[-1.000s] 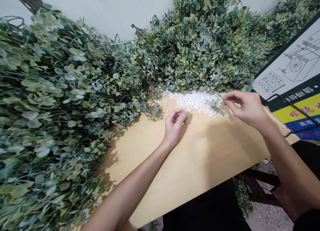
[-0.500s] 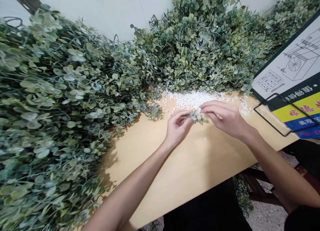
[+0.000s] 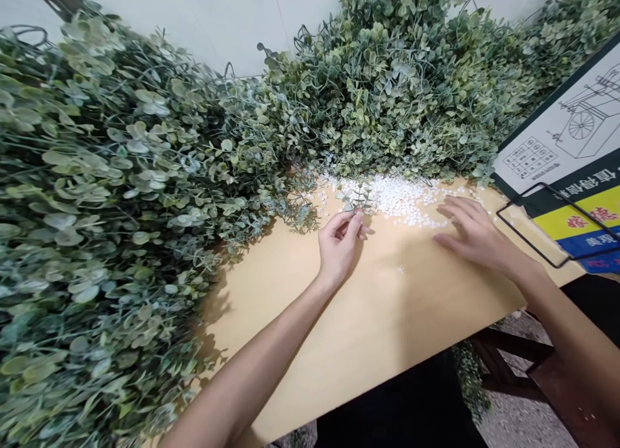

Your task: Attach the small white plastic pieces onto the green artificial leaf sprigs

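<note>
The left hand [image 3: 340, 244] pinches a small green sprig [image 3: 359, 195] between thumb and fingers, its leaves reaching over scattered white pieces [image 3: 400, 197]. The right hand [image 3: 477, 236] is near the pieces' right side, fingers loosely spread. Dense foliage [image 3: 159, 170] lines the tan tabletop [image 3: 310, 345]; at right, a bent black wire [image 3: 529, 241] lies beside a printed box [image 3: 576, 161].
</note>
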Available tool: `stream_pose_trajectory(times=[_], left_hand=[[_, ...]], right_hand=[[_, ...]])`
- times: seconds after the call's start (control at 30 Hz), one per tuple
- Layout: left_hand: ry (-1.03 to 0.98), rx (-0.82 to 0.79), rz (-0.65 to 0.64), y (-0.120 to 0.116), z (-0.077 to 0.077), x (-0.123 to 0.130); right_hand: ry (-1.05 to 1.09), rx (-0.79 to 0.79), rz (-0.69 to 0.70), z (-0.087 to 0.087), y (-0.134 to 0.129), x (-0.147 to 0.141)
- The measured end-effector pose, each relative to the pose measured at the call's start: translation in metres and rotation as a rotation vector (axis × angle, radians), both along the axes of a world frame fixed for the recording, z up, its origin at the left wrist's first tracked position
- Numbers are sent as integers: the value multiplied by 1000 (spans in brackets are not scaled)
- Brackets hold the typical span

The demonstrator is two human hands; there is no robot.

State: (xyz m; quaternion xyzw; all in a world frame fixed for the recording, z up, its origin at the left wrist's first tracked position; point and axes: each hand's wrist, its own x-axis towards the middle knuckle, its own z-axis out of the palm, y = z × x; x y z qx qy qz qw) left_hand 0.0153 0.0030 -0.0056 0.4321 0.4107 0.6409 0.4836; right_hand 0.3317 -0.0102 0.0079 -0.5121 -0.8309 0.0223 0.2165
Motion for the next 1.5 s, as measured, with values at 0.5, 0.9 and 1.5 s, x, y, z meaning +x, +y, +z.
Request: stream_pose_trajectory(times=[0.5, 0.9, 1.5], left_hand=[[-81, -37, 39, 5, -3, -1], [-241, -79, -37, 7, 0, -1], [-137, -39, -104, 5, -10, -7]], right_hand=[[-100, -307, -159, -18, 34, -56], [-49, -251, -98, -5, 62, -129], [281, 225, 289, -1, 64, -94]])
